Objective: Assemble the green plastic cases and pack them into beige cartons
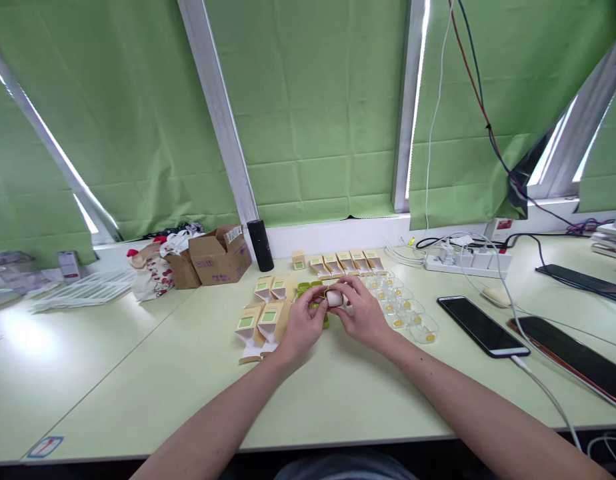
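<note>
Both hands meet over the middle of the table around a small rounded white object (334, 297) with a dark-and-yellow edge; its kind is unclear. My left hand (307, 319) pinches its left side, and my right hand (363, 313) grips it from the right with curled fingers. Partly hidden behind the left hand are several small green containers (304, 287). Open cardboard boxes (271, 317) with green squares lie left of my hands, and a row of similar boxes (345, 262) stands behind. Clear plastic pieces (408, 305) with yellow spots sit to the right.
A black phone (483, 327) on a white cable lies at right, beside another dark device (573, 353). Behind them is a white power strip (468, 261) with loose cables. A brown carton (221, 255), a black cylinder (261, 245) and a patterned bag (151, 275) stand at back left.
</note>
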Tool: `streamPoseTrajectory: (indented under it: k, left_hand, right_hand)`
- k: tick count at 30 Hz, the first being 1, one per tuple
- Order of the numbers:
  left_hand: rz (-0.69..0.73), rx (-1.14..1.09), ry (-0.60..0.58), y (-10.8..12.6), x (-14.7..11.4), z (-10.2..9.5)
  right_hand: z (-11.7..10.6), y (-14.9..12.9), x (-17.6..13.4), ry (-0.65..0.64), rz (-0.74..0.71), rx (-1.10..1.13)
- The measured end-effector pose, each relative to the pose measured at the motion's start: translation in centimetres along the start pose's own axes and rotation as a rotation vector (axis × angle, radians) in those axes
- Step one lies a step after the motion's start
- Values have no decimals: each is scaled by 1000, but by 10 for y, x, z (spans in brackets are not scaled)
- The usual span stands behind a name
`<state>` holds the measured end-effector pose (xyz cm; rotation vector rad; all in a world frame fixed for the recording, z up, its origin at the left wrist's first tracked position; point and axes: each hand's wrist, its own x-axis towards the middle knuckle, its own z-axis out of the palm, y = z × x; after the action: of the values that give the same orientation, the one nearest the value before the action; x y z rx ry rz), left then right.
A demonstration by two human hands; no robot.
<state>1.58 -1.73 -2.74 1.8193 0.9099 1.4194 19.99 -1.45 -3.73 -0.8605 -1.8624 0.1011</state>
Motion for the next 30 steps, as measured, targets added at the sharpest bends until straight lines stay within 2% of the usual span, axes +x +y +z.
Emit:
streamPoseTrajectory:
  k: [4,13,30]
  left_hand:
    - [29,49,1,-1,-2,0]
    - [76,165,30,-1,-3,0]
    - [-27,298,81,9,5,3]
  right_hand:
    - [-1,2,-1,-22,-111,-170]
    - [0,5,-1,-15,-220,-169]
    - [5,3,5,-109,-221,-288]
